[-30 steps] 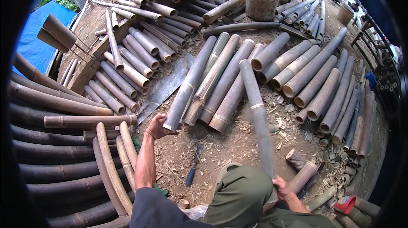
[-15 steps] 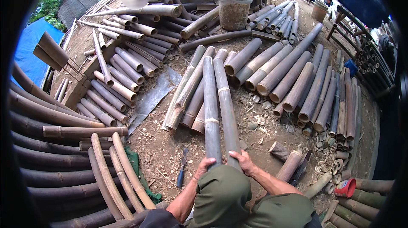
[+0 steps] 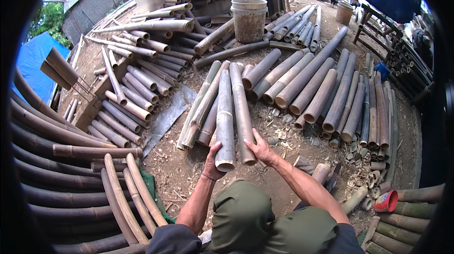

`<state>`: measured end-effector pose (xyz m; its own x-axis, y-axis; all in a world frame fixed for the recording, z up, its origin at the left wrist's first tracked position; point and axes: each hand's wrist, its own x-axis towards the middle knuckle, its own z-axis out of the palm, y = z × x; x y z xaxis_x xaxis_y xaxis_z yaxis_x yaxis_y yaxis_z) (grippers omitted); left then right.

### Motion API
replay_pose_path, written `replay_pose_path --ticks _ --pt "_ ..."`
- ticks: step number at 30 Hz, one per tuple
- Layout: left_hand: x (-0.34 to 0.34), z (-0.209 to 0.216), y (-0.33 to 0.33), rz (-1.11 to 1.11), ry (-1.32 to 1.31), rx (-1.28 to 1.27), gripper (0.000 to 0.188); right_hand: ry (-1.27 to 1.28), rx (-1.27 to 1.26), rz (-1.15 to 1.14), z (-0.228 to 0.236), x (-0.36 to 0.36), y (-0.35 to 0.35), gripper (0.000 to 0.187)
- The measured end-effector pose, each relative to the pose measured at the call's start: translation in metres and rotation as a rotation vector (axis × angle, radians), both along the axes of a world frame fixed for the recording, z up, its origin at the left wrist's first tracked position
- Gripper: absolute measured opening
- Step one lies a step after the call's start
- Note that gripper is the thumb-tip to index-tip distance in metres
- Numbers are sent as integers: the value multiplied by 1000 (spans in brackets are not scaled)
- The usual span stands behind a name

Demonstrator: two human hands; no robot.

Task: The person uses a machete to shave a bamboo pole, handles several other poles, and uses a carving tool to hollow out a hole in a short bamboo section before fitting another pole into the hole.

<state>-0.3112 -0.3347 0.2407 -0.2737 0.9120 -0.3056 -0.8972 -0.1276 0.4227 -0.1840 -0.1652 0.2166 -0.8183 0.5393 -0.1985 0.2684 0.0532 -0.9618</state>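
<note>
Hands, left [image 3: 211,163] and right [image 3: 259,149], are now clasped round the near ends of two bamboo poles [image 3: 226,126] (one swung in a second ago), aligned on the dirt ground [image 3: 179,169] beside stacked culms [image 3: 312,88].

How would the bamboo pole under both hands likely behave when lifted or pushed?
The bamboo pole looks thick and straight, so it is probably stiff. Its open, hollow cut end suggests it is lighter than its bulk. Being round and resting across other poles, it may roll sideways unless the left hand and right hand steady it.
</note>
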Motion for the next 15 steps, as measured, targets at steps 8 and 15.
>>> replay_pose_path --ticks 8,15 --pt "92 11 1 -220 653 -134 83 144 -267 140 68 25 -5 109" --pt "42 105 102 127 2494 -44 91 240 -541 98 138 153 60 76"
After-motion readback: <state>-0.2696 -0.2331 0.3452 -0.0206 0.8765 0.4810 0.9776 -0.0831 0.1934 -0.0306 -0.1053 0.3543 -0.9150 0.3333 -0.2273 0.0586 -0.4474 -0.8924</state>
